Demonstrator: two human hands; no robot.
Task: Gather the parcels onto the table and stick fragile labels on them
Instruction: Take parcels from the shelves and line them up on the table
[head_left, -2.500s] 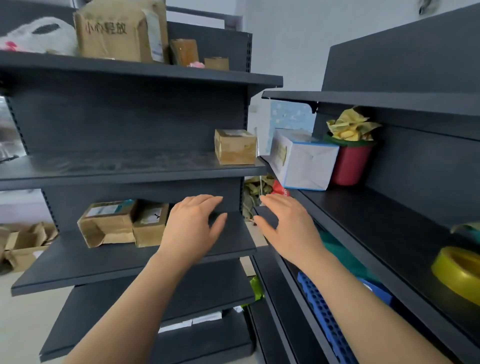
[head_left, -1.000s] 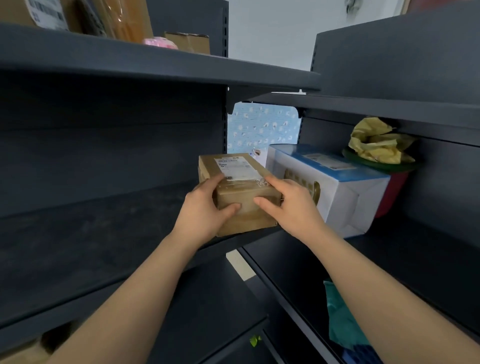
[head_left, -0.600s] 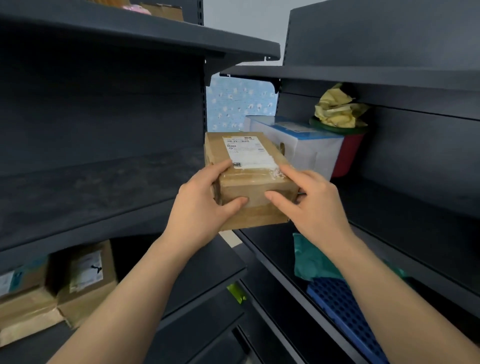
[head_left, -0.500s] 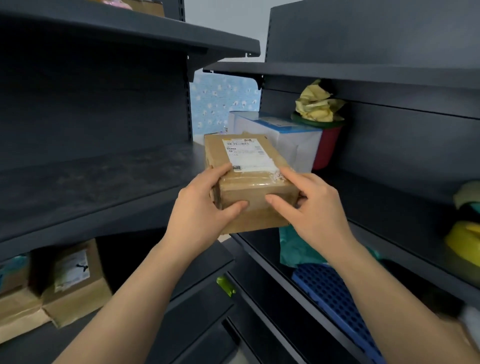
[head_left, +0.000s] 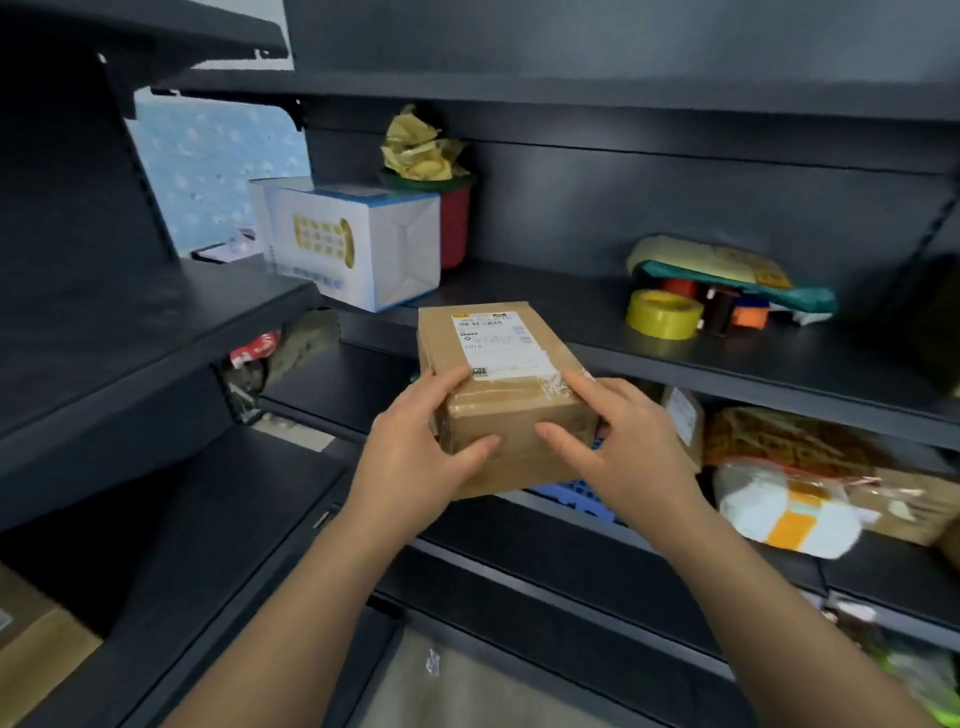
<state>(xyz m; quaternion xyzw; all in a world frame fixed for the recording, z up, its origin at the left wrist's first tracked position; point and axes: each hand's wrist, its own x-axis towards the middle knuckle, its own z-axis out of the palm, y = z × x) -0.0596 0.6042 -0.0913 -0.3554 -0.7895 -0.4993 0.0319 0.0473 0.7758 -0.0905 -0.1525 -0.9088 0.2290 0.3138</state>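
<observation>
Steadily: my left hand (head_left: 415, 449) and right hand (head_left: 626, 441) grip the parcel (head_left: 498, 374); I'd carry it level, clear of the twelve-o'clock shelf (head_left: 571, 312).

A: Where is the parcel (head_left: 498, 384)?
B: Between the left hand (head_left: 415, 467) and right hand (head_left: 628, 457), in front of the shelf (head_left: 779, 364).
A: And on that shelf?
B: A carton (head_left: 353, 244) at left, a pot (head_left: 456, 228) just behind it, a tape roll (head_left: 662, 314) at right. A plastic bag (head_left: 784, 514) lies on the lower shelf (head_left: 893, 566).

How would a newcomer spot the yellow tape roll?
Find the dark shelf behind the cardboard parcel at mid-frame. To the parcel's right, the yellow tape roll lies flat near that shelf's front edge. It is the only yellow ring in that clutter.
</observation>
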